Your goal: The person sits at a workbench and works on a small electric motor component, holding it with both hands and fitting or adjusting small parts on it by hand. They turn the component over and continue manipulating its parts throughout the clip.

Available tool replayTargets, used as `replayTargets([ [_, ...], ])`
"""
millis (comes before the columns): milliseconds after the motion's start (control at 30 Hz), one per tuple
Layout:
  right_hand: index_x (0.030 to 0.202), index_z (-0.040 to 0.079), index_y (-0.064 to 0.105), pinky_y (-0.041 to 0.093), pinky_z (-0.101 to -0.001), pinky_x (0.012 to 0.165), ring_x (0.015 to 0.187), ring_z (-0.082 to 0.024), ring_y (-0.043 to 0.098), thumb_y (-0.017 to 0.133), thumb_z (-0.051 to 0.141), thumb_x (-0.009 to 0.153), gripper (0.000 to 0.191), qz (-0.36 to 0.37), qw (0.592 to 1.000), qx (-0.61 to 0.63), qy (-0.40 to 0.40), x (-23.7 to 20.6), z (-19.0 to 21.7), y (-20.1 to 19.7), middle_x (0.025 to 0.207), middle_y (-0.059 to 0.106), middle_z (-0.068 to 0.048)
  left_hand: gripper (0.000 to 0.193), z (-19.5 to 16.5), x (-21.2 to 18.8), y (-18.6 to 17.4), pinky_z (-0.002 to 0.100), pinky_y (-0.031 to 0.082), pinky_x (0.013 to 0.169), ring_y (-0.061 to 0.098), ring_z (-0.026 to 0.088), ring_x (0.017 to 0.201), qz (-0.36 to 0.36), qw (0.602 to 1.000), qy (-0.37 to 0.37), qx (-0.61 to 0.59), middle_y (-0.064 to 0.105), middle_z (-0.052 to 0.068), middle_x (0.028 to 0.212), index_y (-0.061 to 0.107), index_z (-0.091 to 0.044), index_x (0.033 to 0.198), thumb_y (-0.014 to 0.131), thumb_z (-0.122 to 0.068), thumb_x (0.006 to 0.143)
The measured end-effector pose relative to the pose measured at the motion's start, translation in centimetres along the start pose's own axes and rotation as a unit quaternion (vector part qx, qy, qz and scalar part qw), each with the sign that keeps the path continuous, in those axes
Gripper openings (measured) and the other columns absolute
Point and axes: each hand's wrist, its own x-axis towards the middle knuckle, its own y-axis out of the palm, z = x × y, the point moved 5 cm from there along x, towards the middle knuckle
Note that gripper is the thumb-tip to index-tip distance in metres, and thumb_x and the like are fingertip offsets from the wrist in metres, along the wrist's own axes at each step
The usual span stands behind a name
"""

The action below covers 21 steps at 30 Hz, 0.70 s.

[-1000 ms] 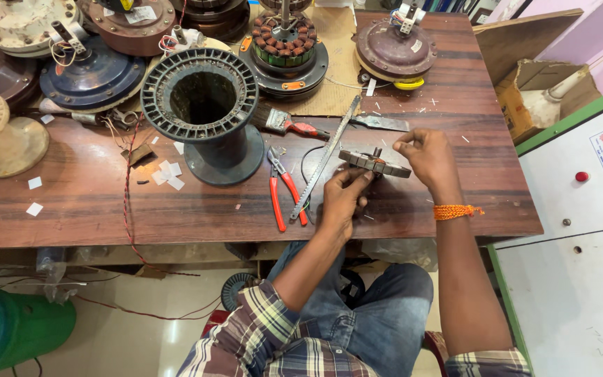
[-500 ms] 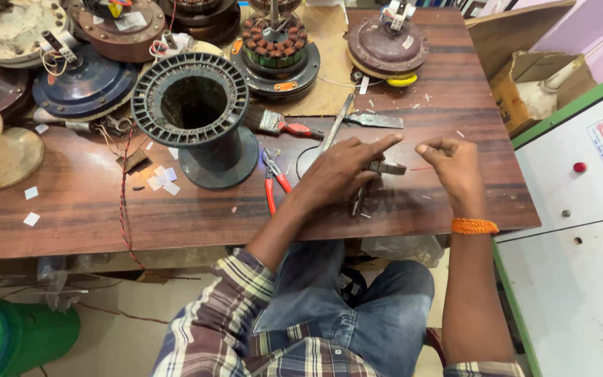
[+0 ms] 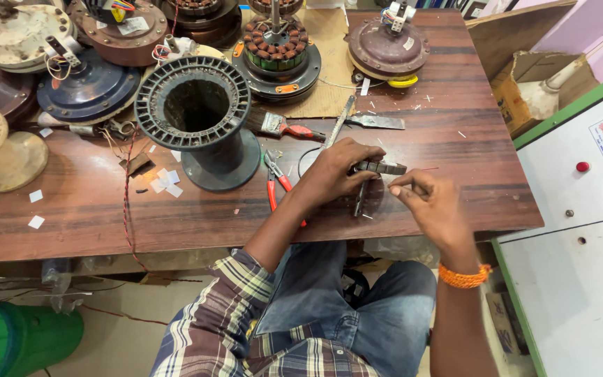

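The brown wooden workbench (image 3: 92, 223) fills the upper two thirds of the frame. Along its top edge, from upper left to upper centre, stand several round fan motor housings (image 3: 92, 87) and a copper-wound stator (image 3: 276, 49); another domed maroon housing (image 3: 388, 47) sits at upper right centre. Left of centre a large black ribbed spool (image 3: 200, 119) stands upright on its wide foot, with small white paper scraps (image 3: 165, 180) just beside its base. At far right a white cabinet (image 3: 581, 230) with coloured buttons adjoins the bench.

At the centre of the frame, red-handled pliers (image 3: 277, 183) lie just left of the person's left forearm, and a red-handled brush (image 3: 284, 128) lies above them, near a flat metal blade (image 3: 375, 122).

The left hand (image 3: 336, 171) is clenched over one end of a small grey metal tool (image 3: 378, 169), pressing it to the bench. The right hand (image 3: 430, 202), with an orange bracelet at its wrist, is pinched just beside the tool's other end; a thin reddish wire (image 3: 423, 169) seems to run from there, though whether the pinch holds it cannot be told.

Judging by this, the person is working fine wire at the tool. The next move would call for steady tension with the right fingers while the left keeps the tool from shifting.
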Motion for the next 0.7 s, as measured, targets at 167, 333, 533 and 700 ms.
replayTargets([
  [167, 0.095, 0.004, 0.077, 0.024, -0.0278, 0.05, 0.057, -0.004, 0.029, 0.077, 0.011, 0.089, 0.009, -0.036, 0.997, 0.055, -0.043, -0.2, 0.0, 0.7, 0.06, 0.032, 0.008, 0.042, -0.2, 0.0, 0.1, 0.041, 0.051, 0.097, 0.064, 0.03, 0.109, 0.016, 0.999, 0.05, 0.005, 0.071, 0.008, 0.117, 0.067, -0.011, 0.124, 0.081, -0.015, 0.084],
  [333, 0.097, 0.006, 0.078, 0.023, -0.0281, 0.048, 0.054, -0.004, 0.031, 0.077, 0.012, 0.09, 0.009, -0.033, 0.998, 0.05, 0.005, -0.1, -0.5, 0.6, 0.058, 0.036, 0.008, 0.041, 0.6, -0.1, 0.3, 0.041, 0.049, 0.1, 0.063, 0.03, 0.114, 0.041, 0.997, 0.065, -0.004, 0.068, 0.007, 0.121, 0.068, -0.012, 0.122, 0.081, -0.013, 0.083],
  [533, 0.099, 0.009, 0.076, 0.043, -0.0375, 0.052, 0.058, -0.024, 0.057, 0.075, 0.013, 0.089, 0.011, -0.056, 0.988, -0.106, -0.092, -1.3, -0.1, 3.4, 0.066, 0.063, -0.009, 0.041, 0.8, -0.3, 0.5, 0.041, 0.049, 0.1, 0.062, 0.031, 0.113, 0.023, 0.998, 0.063, 0.005, 0.069, 0.008, 0.121, 0.068, -0.011, 0.122, 0.081, -0.012, 0.083],
  [700, 0.102, 0.006, 0.071, 0.051, -0.0482, 0.067, 0.081, -0.042, 0.068, 0.065, 0.008, 0.091, 0.012, -0.121, 0.968, -0.133, -0.175, -3.0, -0.6, 5.7, 0.089, 0.071, -0.019, 0.044, 0.1, -0.4, 0.2, 0.041, 0.049, 0.102, 0.06, 0.031, 0.117, 0.047, 0.997, 0.048, 0.021, 0.065, 0.008, 0.125, 0.066, -0.011, 0.128, 0.077, -0.012, 0.086],
])
